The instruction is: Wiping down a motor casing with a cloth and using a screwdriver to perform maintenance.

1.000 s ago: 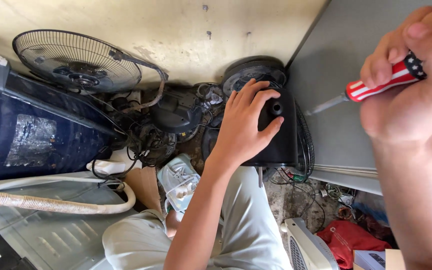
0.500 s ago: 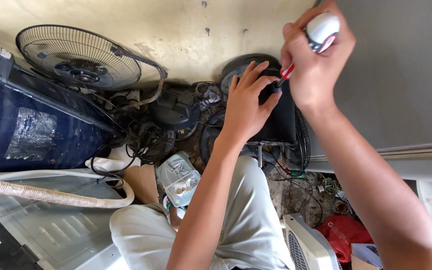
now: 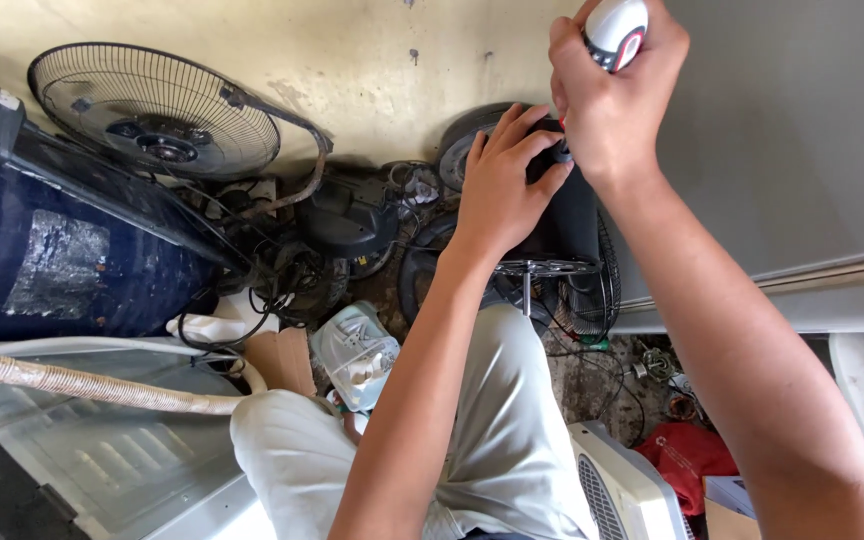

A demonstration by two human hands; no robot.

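Under right hand (image 3: 614,105), screwdriver (image 3: 616,30), upright, over fan motor (image 3: 562,215)

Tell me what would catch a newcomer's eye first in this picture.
Probably the two bare arms meeting at top centre: the right hand grips a red-and-white screwdriver pointed down at a black fan motor housing, which the left hand steadies. Next, the round wire fan guard against the yellowish wall at upper left, above a dark blue tank.
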